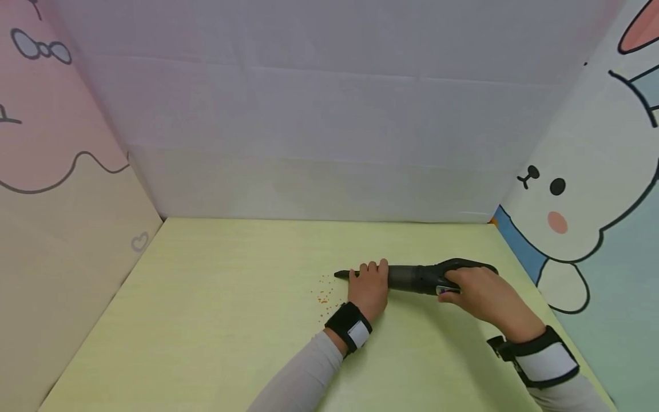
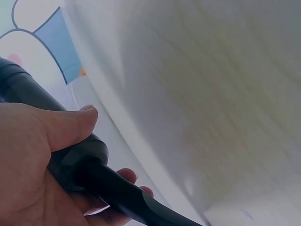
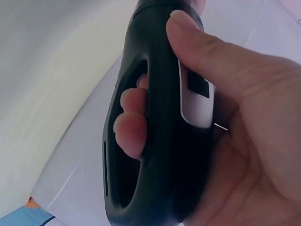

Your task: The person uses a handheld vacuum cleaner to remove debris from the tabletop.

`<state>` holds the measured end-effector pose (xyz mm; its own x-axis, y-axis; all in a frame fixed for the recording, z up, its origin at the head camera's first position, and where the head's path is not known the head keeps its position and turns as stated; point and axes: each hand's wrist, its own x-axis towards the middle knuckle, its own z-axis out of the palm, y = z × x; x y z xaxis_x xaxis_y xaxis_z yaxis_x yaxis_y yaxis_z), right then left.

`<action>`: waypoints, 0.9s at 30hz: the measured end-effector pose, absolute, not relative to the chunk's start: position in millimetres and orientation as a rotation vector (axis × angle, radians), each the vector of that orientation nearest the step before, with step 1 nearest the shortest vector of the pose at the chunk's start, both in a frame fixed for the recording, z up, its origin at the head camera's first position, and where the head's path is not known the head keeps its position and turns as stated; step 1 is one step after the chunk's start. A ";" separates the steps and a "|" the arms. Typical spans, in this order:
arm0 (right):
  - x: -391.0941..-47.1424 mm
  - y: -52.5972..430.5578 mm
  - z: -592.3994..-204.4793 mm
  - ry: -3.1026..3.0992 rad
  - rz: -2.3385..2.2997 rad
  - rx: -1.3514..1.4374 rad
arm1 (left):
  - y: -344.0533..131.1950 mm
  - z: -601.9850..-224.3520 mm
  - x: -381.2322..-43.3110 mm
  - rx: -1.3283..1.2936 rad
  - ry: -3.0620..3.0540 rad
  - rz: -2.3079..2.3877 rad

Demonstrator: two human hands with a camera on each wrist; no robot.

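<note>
A black handheld vacuum cleaner (image 1: 407,278) is held level above the yellow tabletop, its narrow nozzle (image 2: 124,190) pointing left in the head view. My left hand (image 1: 368,289) grips its front end where the nozzle joins the body, thumb on one side and fingers on the other. At the rear, my right hand (image 1: 484,294) holds the handle (image 3: 162,155). Fingertips (image 3: 130,134) come through the handle's opening, and the thumb lies along the body beside a pale panel. Small orange crumbs (image 1: 323,300) are scattered on the table just below and left of the nozzle tip.
The yellow tabletop (image 1: 206,309) meets a plain pale wall (image 1: 309,126) at the back. Cartoon-printed panels flank it, a pink and cream one (image 1: 67,240) at left and one with a white animal (image 1: 592,143) at right. Both wrists wear black straps.
</note>
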<state>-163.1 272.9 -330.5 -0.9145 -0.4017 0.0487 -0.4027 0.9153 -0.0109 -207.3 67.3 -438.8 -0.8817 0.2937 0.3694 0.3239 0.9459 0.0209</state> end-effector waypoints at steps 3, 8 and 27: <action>-161.6 272.3 -326.6 -3.032 0.030 0.624 | 67.7 -437.7 -207.1 -0.457 -2.740 -0.114; -159.1 272.0 -322.2 -3.044 0.036 0.612 | 67.7 -433.5 -205.2 -0.471 -2.754 -0.111; -154.3 272.0 -322.0 -3.035 0.042 0.626 | 64.5 -424.5 -195.7 -0.483 -2.783 -0.128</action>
<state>-154.3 272.0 -322.0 -0.9174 -0.3951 0.0473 -0.3962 0.9180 -0.0180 -195.7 64.5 -424.5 -0.8940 0.3142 0.3195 0.3423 0.9390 0.0343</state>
